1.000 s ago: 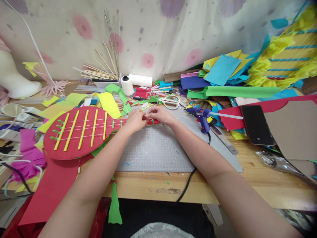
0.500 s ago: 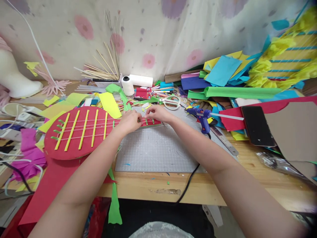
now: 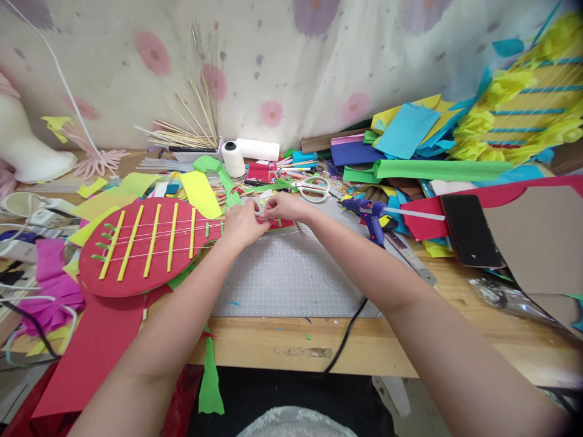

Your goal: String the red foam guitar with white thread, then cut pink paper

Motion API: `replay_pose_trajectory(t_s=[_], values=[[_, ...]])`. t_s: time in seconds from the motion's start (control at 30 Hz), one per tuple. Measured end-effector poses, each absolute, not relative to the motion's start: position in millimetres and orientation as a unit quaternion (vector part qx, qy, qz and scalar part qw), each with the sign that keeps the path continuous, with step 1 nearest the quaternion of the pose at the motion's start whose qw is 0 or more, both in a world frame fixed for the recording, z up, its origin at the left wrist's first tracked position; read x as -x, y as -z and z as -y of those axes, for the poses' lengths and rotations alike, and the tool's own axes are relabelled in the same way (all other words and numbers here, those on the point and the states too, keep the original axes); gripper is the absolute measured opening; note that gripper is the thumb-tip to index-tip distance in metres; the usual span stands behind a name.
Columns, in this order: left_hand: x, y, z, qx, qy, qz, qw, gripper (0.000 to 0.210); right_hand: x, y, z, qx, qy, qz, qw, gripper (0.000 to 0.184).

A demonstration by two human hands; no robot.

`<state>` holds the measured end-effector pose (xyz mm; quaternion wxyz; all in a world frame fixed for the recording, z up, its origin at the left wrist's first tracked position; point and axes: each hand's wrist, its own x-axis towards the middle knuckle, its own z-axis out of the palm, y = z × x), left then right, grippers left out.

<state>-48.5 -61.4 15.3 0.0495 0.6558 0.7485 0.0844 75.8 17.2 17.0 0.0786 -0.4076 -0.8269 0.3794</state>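
left hand (image 3: 246,223) and right hand (image 3: 285,208) curl close together, whether grasping i cannot tell; likely fine work on the red neck (image 3: 288,224) beneath, calling for steady pinching.

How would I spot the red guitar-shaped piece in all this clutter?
On the wooden table, find the grey gridded mat in the middle. The red guitar-shaped piece has its rounded body left of that mat and its neck beneath the left hand and right hand. Five yellow bars crossed by white strings set it apart from the plain red sheet below.
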Motion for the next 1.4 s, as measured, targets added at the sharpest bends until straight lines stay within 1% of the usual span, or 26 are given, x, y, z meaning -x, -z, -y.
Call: replay_pose_trajectory(t_s=[0.13,0.27,0.37,0.5,0.6,0.67,0.77,0.83,0.93,1.03,1.13,1.2,1.3,1.33,1.4], values=[[38,-9,62,-0.622,-0.103,-0.776,0.02,0.04,-73,-16,-19,0.422,-0.381,0.82,0.067,0.028],[29,-6,61,-0.596,-0.109,-0.796,0.012,0.037,-71,-14,-20,0.418,-0.372,0.826,0.057,0.021],[26,-6,60,-0.584,-0.117,-0.803,0.023,0.038,-71,-12,-21,0.411,-0.366,0.834,0.048,0.015],[24,-7,59,-0.578,-0.13,-0.804,0.05,0.037,-71,-12,-19,0.402,-0.352,0.845,0.043,0.013],[23,-4,59,-0.577,-0.152,-0.801,0.052,0.037,-75,-15,-20,0.363,-0.393,0.842,0.066,0.007],[23,0,59,-0.578,-0.171,-0.797,0.04,0.035,-79,-16,-21,0.335,-0.444,0.825,0.102,0.001],[24,7,61,-0.593,-0.198,-0.781,0.008,0.033,-84,-17,-23,0.333,-0.477,0.799,0.149,0.009],[25,10,64,-0.614,-0.2,-0.763,-0.011,0.027,-83,-14,-23,0.353,-0.453,0.803,0.16,0.014],[29,11,68,-0.648,-0.185,-0.738,-0.03,0.018,-78,-8,-22,0.388,-0.382,0.824,0.159,0.015],[31,9,72,-0.669,-0.17,-0.723,-0.038,0.019,-73,-3,-20,0.411,-0.327,0.838,0.151,0.016],[32,7,73,-0.666,-0.153,-0.729,-0.03,0.023,-72,0,-18,0.415,-0.306,0.846,0.139,0.015],[31,6,73,-0.654,-0.151,-0.741,-0.026,0.024,-74,2,-15,0.415,-0.296,0.845,0.161,0.019],[30,6,72,-0.628,-0.172,-0.758,-0.021,0.022,-82,9,-10,0.405,-0.274,0.836,0.248,0.027],[30,6,71,-0.62,-0.181,-0.763,-0.015,0.021,-84,11,-8,0.397,-0.266,0.835,0.274,0.027],[31,6,68,-0.607,-0.196,-0.771,0.004,0.018,-90,17,-3,0.378,-0.252,0.838,0.302,0.02]])
